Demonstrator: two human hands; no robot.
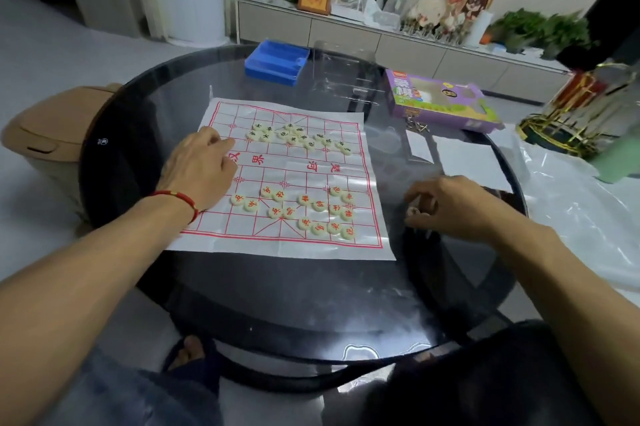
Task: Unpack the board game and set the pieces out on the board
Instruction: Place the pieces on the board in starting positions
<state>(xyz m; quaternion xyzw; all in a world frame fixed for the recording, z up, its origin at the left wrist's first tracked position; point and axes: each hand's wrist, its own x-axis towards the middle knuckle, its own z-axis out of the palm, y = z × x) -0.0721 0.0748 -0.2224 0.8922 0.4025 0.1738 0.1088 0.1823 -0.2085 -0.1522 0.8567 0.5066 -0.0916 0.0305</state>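
Here, left hand [199, 167] rests loosely curled on the board [346, 176] mid-frame; right hand [450, 205], just right of it, pinches a piece [412, 211].

Left hand [201, 169] palm-down, fingers loosely bent; right hand [446, 205] with fingers curled under.

The board [294, 179] carries large red characters across its middle band, seen upside down: 界 and 河 are clear, with 楚 smaller at the right. The purple box [440, 103] shows 象棋 on its near end. Red characters on the round pieces [304, 199] are too small to read
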